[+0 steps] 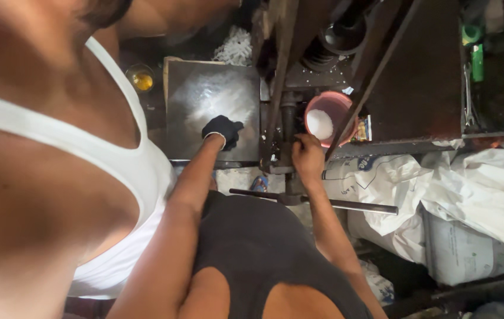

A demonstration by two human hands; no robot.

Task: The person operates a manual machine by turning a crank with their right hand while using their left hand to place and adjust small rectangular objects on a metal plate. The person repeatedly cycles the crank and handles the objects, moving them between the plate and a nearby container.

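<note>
My left hand (221, 130) wears a black glove and rests, fingers curled, on a dark metal plate (199, 100) dusted with white powder. My bare right hand (307, 155) is at the foot of a dark metal press (287, 112), fingers closed around a part of its vertical shaft. Just right of that hand stands a pink bowl (337, 106) holding white powder. A horizontal steel bar (352, 205) runs under my right forearm. What the glove holds, if anything, is hidden.
Another person in a white sleeveless top (116, 165) leans in very close at the left. A small cup of yellow liquid (141, 80) sits behind the plate. White sacks (476, 189) are piled at the right. Green tools (475, 53) lie at the top right.
</note>
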